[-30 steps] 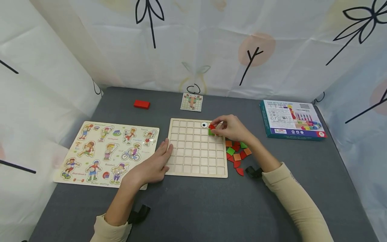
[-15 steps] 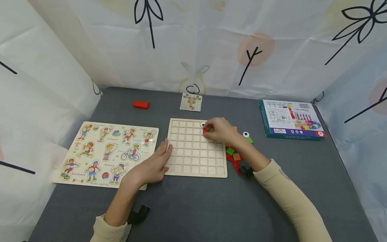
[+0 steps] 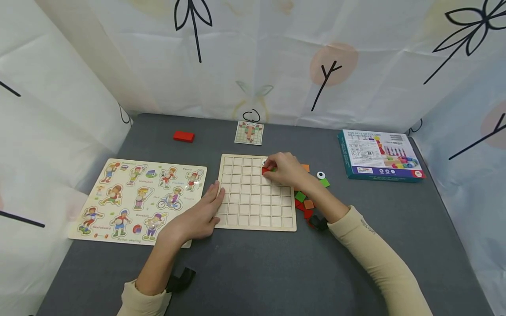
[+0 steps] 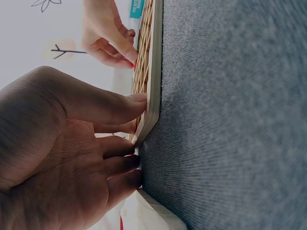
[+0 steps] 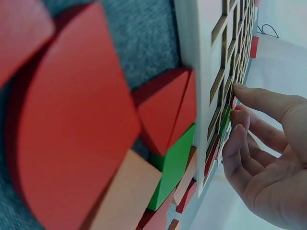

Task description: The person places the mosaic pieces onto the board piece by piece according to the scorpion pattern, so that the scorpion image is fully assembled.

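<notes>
A pale wooden grid board lies flat on the dark table. My right hand is over its far right part, fingertips pinching a small red piece low at the cells. Beside that piece a green tile sits in the board, partly covered by my fingers. An eye tile shows just behind the fingertips, mostly hidden. With fingers extended, my left hand rests against the board's left edge; in the left wrist view its thumb touches the rim.
Loose red, orange and green pieces lie right of the board, partly under my right forearm. A picture puzzle board is at left. Farther back are a red block, a pattern card and a boxed set.
My right hand has moved left along the board with the red piece, then lowered slightly. A loose eye tile and green piece now show beyond the forearm. The left hand stays in place.
</notes>
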A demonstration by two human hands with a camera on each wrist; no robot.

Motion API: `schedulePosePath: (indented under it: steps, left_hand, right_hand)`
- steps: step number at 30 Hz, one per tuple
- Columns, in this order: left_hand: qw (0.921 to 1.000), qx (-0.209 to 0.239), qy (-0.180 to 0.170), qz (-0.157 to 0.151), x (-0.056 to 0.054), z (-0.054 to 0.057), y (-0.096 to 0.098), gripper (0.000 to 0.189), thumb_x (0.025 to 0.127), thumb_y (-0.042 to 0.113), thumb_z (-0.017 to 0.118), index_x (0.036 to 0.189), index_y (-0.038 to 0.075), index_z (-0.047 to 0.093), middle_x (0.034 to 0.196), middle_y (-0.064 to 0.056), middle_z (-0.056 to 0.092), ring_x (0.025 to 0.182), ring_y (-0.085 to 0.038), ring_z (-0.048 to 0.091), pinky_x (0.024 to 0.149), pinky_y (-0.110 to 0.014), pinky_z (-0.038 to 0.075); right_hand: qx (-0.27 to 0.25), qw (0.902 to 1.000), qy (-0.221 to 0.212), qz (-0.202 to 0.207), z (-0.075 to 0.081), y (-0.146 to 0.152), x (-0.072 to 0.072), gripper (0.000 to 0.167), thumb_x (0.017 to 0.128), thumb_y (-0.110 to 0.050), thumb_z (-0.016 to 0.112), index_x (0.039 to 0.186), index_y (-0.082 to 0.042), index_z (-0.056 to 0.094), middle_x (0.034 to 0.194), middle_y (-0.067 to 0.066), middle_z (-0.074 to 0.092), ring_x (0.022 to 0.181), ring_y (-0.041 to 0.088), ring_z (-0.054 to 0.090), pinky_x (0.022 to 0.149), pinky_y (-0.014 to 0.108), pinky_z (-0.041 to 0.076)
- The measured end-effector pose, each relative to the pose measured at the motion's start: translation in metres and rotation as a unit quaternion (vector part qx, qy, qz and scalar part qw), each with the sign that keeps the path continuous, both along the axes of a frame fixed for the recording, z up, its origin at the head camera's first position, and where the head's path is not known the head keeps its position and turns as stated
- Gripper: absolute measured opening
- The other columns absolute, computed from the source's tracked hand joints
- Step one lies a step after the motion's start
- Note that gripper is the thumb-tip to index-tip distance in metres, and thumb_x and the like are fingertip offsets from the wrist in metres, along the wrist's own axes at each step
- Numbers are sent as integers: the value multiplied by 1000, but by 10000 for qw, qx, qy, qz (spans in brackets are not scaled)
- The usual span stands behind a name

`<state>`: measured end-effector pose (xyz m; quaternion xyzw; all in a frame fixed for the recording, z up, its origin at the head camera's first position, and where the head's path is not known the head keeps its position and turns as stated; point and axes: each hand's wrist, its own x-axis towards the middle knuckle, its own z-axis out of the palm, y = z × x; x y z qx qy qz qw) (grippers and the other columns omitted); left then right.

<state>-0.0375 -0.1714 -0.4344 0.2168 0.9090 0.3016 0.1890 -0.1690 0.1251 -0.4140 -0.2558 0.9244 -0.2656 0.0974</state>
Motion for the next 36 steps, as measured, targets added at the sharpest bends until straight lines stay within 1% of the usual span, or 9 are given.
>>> schedulePosePath:
  steps: [4,7,10,15,18,22,28,31,36]
  left_hand:
    - [9999,-70,139,41,-4,-20,-5,81,101,7,65,169,-6,24,183,-23,5,172,-42,6,135,-62,21]
    - [9996,-112,245,11,-5,-25,-5,82,101,8,67,169,-6,25,183,-24,6,171,-43,8,135,-63,22]
    - [9998,-57,206,11,-4,-21,-5,81,101,8,66,169,-6,24,183,-24,5,171,-43,8,135,-63,21]
    - [10000,2,28,-57,-1,4,1,77,102,2,61,168,-11,23,181,-30,4,170,-49,6,135,-65,20]
    - [9998,-183,-53,-76,1,14,5,76,102,0,60,167,-13,22,180,-32,4,169,-50,6,135,-64,20]
    - [9993,-367,-57,-79,2,17,6,75,103,0,60,167,-13,21,180,-32,5,170,-49,7,135,-63,21]
    - [9993,-364,-63,-47,1,17,6,76,103,-1,60,167,-13,22,181,-31,5,170,-48,8,135,-63,21]
    - [9993,-356,-72,-37,1,17,6,76,102,-1,60,167,-13,22,181,-30,5,170,-48,8,135,-62,21]
    - [9992,-381,-86,-22,2,18,7,77,102,-1,61,167,-12,22,181,-30,5,170,-48,7,135,-62,21]
  right_hand:
    - [-47,10000,-70,-22,2,0,0,20,94,-16,85,109,-3,82,100,11,83,91,24,77,86,44,62]
    - [-103,9998,-184,-39,5,2,-1,20,94,-16,83,110,-4,82,101,11,83,87,23,76,84,42,61]
    - [-201,9992,-331,-62,7,8,-3,20,95,-15,82,112,-4,81,101,11,82,83,22,73,80,39,60]
    - [-484,9973,-546,-124,8,27,-6,19,97,-12,78,115,-3,81,103,13,80,82,22,71,75,35,58]
    - [-619,9960,-595,-245,10,42,-7,20,99,-10,76,117,-3,81,106,16,79,82,24,72,72,33,57]
    - [-660,9947,-632,-473,11,63,-10,22,100,-11,75,120,-1,79,110,19,78,86,28,72,71,30,55]
    - [-460,9939,-709,-711,6,91,-15,27,98,-7,77,125,0,77,118,22,76,99,32,70,81,33,53]
    - [-283,9947,-733,-661,3,102,-16,29,98,-7,77,126,0,77,118,22,76,100,32,67,82,36,52]
    - [-115,9959,-821,-360,0,114,-17,33,96,-6,79,129,1,76,122,23,75,102,32,66,84,39,53]
